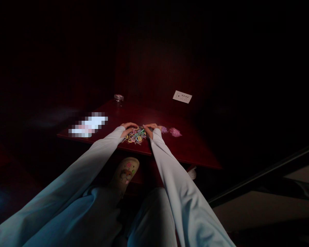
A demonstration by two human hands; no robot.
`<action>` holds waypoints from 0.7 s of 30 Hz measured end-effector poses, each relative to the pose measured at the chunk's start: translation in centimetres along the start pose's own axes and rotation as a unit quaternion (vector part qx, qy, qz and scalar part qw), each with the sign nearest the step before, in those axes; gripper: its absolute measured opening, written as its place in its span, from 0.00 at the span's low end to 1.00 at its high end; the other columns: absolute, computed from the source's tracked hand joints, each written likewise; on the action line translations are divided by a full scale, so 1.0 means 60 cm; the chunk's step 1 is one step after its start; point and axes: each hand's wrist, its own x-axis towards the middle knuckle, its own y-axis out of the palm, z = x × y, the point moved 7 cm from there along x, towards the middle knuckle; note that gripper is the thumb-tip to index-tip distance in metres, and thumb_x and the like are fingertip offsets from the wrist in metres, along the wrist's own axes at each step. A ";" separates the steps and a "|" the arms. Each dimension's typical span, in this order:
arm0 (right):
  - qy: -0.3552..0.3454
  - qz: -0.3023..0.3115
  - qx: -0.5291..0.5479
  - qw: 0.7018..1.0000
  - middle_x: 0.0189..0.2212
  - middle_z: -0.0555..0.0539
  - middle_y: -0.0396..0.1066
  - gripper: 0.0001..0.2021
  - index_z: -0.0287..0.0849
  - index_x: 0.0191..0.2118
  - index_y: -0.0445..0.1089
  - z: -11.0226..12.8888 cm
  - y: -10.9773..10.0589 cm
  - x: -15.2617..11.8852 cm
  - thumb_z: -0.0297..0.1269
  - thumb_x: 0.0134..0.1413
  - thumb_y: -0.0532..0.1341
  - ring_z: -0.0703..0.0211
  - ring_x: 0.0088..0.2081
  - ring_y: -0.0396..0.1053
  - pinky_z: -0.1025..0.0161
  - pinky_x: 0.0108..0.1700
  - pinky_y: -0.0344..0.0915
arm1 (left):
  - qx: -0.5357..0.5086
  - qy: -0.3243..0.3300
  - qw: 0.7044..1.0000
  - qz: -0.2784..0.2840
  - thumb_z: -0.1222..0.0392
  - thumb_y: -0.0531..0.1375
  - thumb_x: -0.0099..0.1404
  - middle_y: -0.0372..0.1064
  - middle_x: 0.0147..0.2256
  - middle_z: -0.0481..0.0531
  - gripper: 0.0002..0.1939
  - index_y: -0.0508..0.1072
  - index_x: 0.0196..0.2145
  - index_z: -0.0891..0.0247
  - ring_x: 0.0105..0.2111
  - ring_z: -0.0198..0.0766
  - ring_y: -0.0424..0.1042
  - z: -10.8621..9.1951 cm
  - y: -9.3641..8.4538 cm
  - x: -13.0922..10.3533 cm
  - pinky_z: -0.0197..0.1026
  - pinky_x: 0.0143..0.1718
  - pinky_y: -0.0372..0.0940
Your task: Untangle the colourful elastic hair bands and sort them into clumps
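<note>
A mixed pile of small coloured elastic bands [136,136], in yellow, green, pink and purple, lies near the front edge of the dark red table [195,151]. My left hand [128,128] rests at the pile's left side, its fingers curved over the bands and the thumb apart from them. On the opposite side, my right hand [150,129] brings thumb and fingertips together at the pile's edge; whatever is between them is too small to make out. Just right of that hand are a little heap of purple bands [164,129] and a heap of pink bands [175,132].
A bright, blurred-out flat object [89,125] lies on the table's left side. A clear lidded jar [118,99] stands at the back left. Behind the table is a white socket plate [182,97]. Below the front edge shows a decorated clog [127,171].
</note>
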 end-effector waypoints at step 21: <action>-0.086 0.079 0.006 0.993 0.44 0.50 0.77 0.08 0.54 0.41 0.84 0.040 0.013 -0.026 0.46 0.62 0.67 0.53 0.54 0.67 0.55 0.60 0.56 | -0.022 0.000 1.000 -0.013 0.53 0.57 0.58 0.81 0.49 0.53 0.21 0.82 0.46 0.57 0.55 0.53 0.73 -0.003 -0.006 -0.005 0.53 0.64 0.63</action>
